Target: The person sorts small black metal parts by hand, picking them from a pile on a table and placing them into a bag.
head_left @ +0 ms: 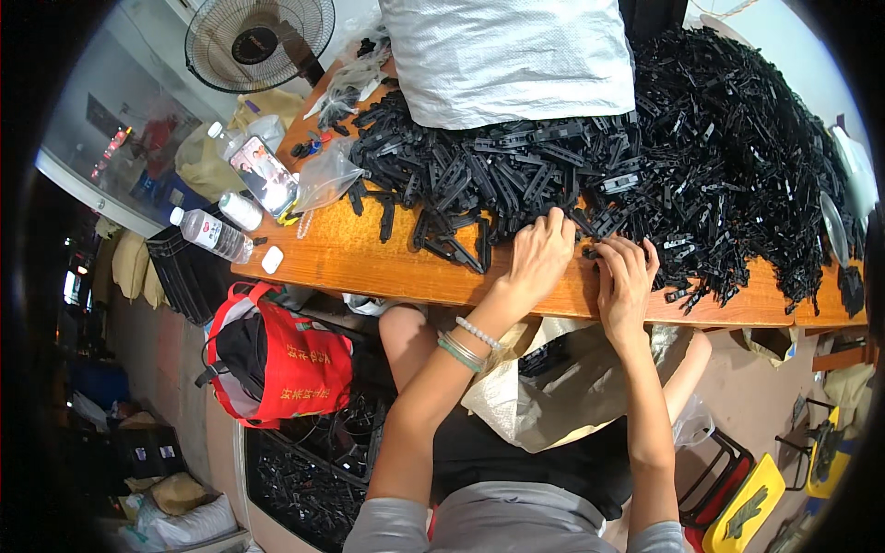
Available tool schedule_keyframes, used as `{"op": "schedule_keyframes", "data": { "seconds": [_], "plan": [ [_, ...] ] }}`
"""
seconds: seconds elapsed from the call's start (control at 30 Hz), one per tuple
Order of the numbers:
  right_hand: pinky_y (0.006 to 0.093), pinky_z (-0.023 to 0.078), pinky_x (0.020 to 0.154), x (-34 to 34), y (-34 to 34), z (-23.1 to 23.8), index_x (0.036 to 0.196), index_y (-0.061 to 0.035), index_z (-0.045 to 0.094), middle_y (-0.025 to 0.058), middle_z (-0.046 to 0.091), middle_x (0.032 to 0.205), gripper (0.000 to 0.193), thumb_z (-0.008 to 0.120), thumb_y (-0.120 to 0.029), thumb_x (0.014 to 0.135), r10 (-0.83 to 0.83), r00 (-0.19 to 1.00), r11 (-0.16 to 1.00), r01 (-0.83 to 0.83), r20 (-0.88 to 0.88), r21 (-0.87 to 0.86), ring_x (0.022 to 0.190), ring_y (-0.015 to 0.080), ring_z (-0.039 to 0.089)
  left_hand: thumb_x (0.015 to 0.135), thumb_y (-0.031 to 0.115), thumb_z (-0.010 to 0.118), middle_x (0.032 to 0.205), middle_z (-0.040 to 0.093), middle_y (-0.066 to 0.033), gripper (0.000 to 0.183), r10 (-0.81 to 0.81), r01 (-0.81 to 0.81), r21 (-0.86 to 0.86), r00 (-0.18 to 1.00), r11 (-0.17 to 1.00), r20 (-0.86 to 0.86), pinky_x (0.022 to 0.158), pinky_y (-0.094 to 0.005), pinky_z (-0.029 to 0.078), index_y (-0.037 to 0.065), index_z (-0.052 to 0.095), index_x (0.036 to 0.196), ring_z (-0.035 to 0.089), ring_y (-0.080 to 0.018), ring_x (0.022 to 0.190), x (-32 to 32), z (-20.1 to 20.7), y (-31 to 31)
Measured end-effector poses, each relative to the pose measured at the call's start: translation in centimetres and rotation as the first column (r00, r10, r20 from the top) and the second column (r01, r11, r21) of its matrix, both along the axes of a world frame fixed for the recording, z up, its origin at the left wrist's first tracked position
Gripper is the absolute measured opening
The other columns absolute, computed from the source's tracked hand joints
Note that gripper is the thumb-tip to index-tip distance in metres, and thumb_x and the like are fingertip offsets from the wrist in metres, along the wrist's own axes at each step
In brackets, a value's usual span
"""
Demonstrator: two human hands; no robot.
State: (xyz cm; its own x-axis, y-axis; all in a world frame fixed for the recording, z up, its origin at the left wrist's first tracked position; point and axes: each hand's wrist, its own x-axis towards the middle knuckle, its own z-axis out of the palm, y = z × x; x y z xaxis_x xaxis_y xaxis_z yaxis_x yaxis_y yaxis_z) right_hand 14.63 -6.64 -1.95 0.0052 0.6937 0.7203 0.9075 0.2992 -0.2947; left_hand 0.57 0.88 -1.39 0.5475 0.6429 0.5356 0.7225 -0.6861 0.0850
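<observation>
A large heap of black plastic clip-like parts (pixel 737 147) spreads over the wooden table (pixel 369 258). At the heap's near edge is my left hand (pixel 542 251), its fingers curled inward and their tips hidden against the parts. Bracelets circle that wrist. My right hand (pixel 625 276) is just to the right, fingers bent, thumb side toward a small black plastic part (pixel 589 251). A narrow gap separates the two hands. Below them an open beige woven sack (pixel 572 396) lies across my lap, with dark pieces partly visible inside.
A white woven sack (pixel 507 64) stands on the table behind the parts. At left are a water bottle (pixel 212 234), a phone (pixel 263 173) and a white earbud case (pixel 272 260). A red bag (pixel 295 364) hangs below; a black crate of parts (pixel 309 484) sits beneath. Yellow stool (pixel 747 507) lower right.
</observation>
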Motion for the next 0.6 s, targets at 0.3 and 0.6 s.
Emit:
{"op": "schedule_keyframes", "data": {
  "seconds": [0.3,0.6],
  "plan": [
    [0.0451,0.026,0.105,-0.3,-0.4,0.6,0.103,-0.0031,0.057,0.0085,0.062,0.105,0.027,0.056,0.008,0.079,-0.005,0.999,0.997,0.008,-0.046,0.072,0.105,0.0249,0.058,0.072,0.001,0.066,0.095,0.055,-0.0129,0.018,-0.256,0.235,0.115,0.938,0.965,0.235,0.066,-0.0366,0.051,0.0,0.057,0.087,0.056,-0.029,0.087,-1.3,-0.1,-1.4],
    [0.0363,0.048,0.076,-1.2,-2.6,-2.1,0.103,0.0027,0.052,0.0196,0.06,0.098,0.027,0.051,0.012,0.078,0.247,0.935,0.967,-0.221,-0.256,0.126,0.088,0.0314,0.06,0.082,0.001,0.065,0.088,0.064,-0.0155,0.012,0.007,0.195,-0.139,0.555,0.971,0.832,0.068,-0.0321,0.05,-0.004,0.053,0.08,0.063,-0.027,0.074,-0.7,-0.2,-1.2]
  ]
}}
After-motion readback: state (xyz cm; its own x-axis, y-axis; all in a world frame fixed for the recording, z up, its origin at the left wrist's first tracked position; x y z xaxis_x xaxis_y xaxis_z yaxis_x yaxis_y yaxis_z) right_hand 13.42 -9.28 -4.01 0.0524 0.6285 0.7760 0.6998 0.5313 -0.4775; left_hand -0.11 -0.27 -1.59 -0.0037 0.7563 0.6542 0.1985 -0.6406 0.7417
